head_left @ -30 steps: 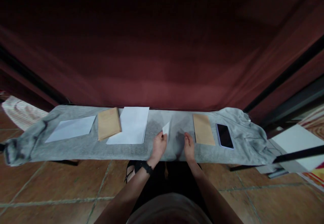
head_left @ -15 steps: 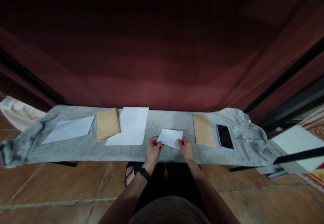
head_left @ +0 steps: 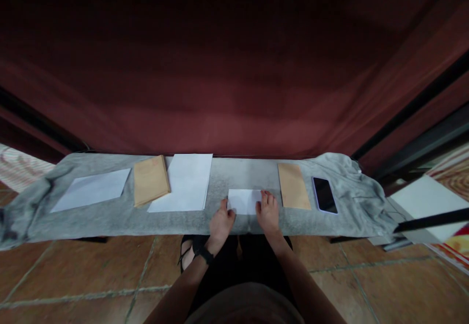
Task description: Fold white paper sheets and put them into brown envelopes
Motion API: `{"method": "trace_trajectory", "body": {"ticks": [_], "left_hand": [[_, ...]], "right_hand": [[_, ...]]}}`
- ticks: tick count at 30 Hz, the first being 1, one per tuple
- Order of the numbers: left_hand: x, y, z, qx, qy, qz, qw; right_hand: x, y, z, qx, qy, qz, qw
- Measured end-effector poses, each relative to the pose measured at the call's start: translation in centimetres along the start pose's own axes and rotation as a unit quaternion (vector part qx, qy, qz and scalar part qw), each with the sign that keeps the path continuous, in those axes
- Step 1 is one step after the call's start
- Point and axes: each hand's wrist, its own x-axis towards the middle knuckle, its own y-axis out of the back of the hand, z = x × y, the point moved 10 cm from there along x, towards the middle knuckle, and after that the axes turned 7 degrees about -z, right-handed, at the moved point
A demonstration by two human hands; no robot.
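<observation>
A small white piece of paper, which looks folded, lies level on the grey cloth in front of me. My left hand grips its left edge, thumb over the near corner and fingers along the side. At the opposite edge, my right hand holds the paper with the thumb at the near side and bent fingers by the far corner. A brown envelope lies just right of my right hand. To the left of my left hand is a stack of larger white sheets.
Brown envelopes overlap the white stack. Farther left lies another white sheet. A phone rests right of the single envelope. The grey cloth covers a narrow bench against a dark red panel.
The white paper was tilted between my hands and now lies squarer and flatter. Both hands have shifted their hold along its sides. The view has moved slightly.
</observation>
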Motion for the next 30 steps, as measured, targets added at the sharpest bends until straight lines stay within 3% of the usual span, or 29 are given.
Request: {"method": "trace_trajectory", "body": {"ticks": [2, 4, 7, 9, 12, 25, 28, 30], "left_hand": [[-0.7, 0.7, 1.5, 0.090, -0.048, 0.037, 0.994], [-1.4, 0.4, 4.0, 0.132, -0.143, 0.061, 0.979], [-1.7, -2.2, 7.0, 0.162, -0.273, 0.031, 0.948], [-1.2, -4.2, 7.7, 0.175, -0.306, -0.004, 0.936], [0.0, -5.5, 7.3, 0.183, -0.302, -0.020, 0.936], [0.7, -5.6, 6.2, 0.204, -0.279, 0.008, 0.938], [0.7, -5.5, 6.3, 0.207, -0.279, 0.010, 0.938], [0.8, -5.4, 6.3, 0.208, -0.277, 0.014, 0.938]], "right_hand": [[-0.6, -0.3, -1.0, 0.008, 0.039, 0.001, 0.999], [-1.1, -1.0, -1.9, 0.008, 0.069, -0.021, 0.997], [-1.6, -2.1, -2.7, -0.013, 0.094, -0.063, 0.993], [-1.7, -2.4, -2.8, -0.030, 0.106, -0.077, 0.991], [-1.6, -2.4, -2.4, -0.050, 0.110, -0.081, 0.989], [-0.3, -1.8, -0.2, -0.036, 0.087, -0.068, 0.993], [-1.2, -1.1, 0.1, -0.027, 0.081, -0.066, 0.994], [-2.7, -1.1, -0.6, -0.016, 0.114, -0.084, 0.990]]}}
